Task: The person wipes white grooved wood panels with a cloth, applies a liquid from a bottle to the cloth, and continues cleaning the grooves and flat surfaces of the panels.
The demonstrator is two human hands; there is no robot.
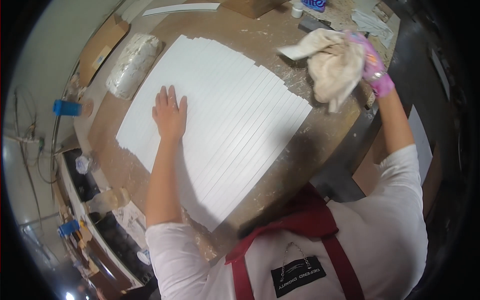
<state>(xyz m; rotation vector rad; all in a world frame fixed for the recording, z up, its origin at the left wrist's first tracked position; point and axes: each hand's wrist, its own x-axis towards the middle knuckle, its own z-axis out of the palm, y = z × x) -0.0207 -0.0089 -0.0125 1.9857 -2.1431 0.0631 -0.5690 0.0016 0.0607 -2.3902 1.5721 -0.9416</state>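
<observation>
Long white strips lie side by side on the brown work table, forming a broad, slightly fanned sheet with stepped ends. My left hand rests flat on the left part of these strips, fingers spread and nothing in it. At the right, my right hand, in a pink patterned glove, grips a crumpled beige cloth. The cloth hangs beyond the strips' right end, a little blurred; whether it touches the table I cannot tell. Its folds hide part of my right fingers.
A plastic-wrapped white bundle lies left of the strips, near a cardboard piece. At the far side are a single white strip, a cardboard box, a white jar and a purple package. A cloudy bottle stands lower left.
</observation>
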